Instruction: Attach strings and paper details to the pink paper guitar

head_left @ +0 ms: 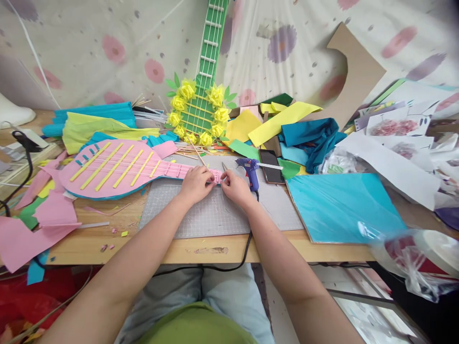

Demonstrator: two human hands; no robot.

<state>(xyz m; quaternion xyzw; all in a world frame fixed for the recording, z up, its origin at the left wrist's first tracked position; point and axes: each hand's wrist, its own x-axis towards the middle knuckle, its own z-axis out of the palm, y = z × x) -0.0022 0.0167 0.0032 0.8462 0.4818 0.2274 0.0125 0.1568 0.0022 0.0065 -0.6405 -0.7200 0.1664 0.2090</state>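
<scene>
A pink paper guitar (114, 168) with yellow strips lies on the wooden table, its neck pointing right onto a grey cutting mat (201, 215). My left hand (195, 183) is closed over the end of the neck, fingers pressing down on it. My right hand (234, 187) pinches the very tip of the neck from the right side. A thin wooden stick (196, 152) leans just behind my left hand. A blue glue gun (251, 171) lies right behind my right hand, its black cord running off the table's front edge.
A green paper guitar with yellow flowers (201, 112) stands against the flowered cloth at the back. A phone (271, 166), a teal sheet on board (340, 205), heaps of coloured paper (287, 124) and pink scraps (32, 229) crowd the table. A plastic bag (412, 258) hangs at right.
</scene>
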